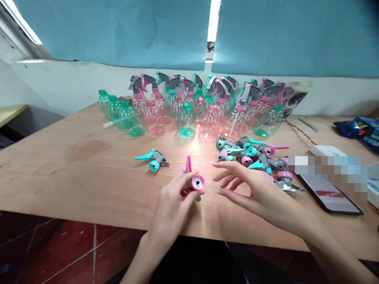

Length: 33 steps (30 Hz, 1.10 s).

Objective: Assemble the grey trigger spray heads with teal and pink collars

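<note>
The fingertips (181, 182) of the left hand (173, 207) are closed around a pink-and-grey trigger sprayer head (196, 183). They hold it just above the near middle of the plywood table (74, 169), with its round pink screw collar turned toward the camera and its pink trigger lever pointing up. The right hand (254, 189) is empty, its fingers spread and loosely curved. Their tips are just beside the held head, and whether any of them touches it cannot be told. Directly behind the right hand lies a loose pile of sprayer heads (251, 154) in teal, pink and grey. A single teal-and-grey sprayer head (154, 159) lies on its side well to the left of the hands. Farther back, clear green and pink plastic bottles (186, 120) stand in rows. The front ones are open-necked, and those nearer the wall are already fitted with sprayers. At the right, near the table edge, a smartphone (328, 196) lies flat with its screen lit, and beyond it are a white box (327, 151) and a blue packet (355, 128). A blue curtain (118, 31) hangs above the wall behind the table.
</note>
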Each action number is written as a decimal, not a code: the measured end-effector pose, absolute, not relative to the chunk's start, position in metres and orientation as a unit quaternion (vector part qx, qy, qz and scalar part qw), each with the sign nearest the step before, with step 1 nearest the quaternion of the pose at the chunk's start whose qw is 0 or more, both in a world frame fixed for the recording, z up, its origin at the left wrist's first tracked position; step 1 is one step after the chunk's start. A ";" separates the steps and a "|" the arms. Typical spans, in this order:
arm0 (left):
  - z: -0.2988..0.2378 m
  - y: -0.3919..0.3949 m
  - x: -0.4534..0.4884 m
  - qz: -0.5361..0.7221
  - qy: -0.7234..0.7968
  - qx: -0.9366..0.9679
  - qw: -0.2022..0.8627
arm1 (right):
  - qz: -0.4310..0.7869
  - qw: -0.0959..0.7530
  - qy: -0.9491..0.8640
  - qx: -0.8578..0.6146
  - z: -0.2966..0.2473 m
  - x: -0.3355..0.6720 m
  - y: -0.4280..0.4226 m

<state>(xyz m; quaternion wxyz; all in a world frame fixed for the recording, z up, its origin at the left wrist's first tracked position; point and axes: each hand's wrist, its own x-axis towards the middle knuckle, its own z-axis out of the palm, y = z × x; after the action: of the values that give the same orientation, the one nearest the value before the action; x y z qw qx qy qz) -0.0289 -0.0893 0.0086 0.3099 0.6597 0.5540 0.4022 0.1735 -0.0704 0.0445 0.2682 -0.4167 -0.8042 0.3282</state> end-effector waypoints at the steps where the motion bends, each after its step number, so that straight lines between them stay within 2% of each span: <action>1: 0.015 -0.086 -0.036 0.406 0.564 0.659 0.287 | 0.335 0.274 -0.797 -0.421 0.045 0.177 -0.072; 5: 0.043 -0.057 -0.064 0.403 0.574 0.686 0.195 | 0.357 0.251 -0.790 -0.430 0.038 0.190 -0.080; 8: 0.057 -0.024 -0.075 0.301 0.556 0.769 0.096 | 0.348 0.213 -0.802 -0.436 0.030 0.197 -0.086; 10: 0.059 -0.002 -0.077 0.176 0.528 0.831 0.000 | 0.343 0.198 -0.802 -0.446 0.027 0.200 -0.089; 13: 0.055 0.023 -0.073 0.131 0.517 0.846 -0.034 | 0.338 0.194 -0.800 -0.457 0.025 0.204 -0.093; 22: 0.053 0.048 -0.082 0.031 0.484 0.874 0.007 | 0.298 0.184 -0.805 -0.478 0.030 0.222 -0.099; 28: 0.072 0.047 -0.082 0.055 0.473 0.878 0.043 | 0.320 0.198 -0.786 -0.491 0.022 0.234 -0.100; 33: 0.058 0.039 -0.044 0.074 0.433 0.895 0.076 | 0.310 0.195 -0.783 -0.503 0.021 0.237 -0.100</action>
<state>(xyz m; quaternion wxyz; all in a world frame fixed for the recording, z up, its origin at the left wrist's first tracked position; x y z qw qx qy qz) -0.0441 0.0390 0.0583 0.0764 0.8949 0.4333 0.0742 0.2373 -0.0998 0.0209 0.1946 -0.5028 -0.7831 0.3101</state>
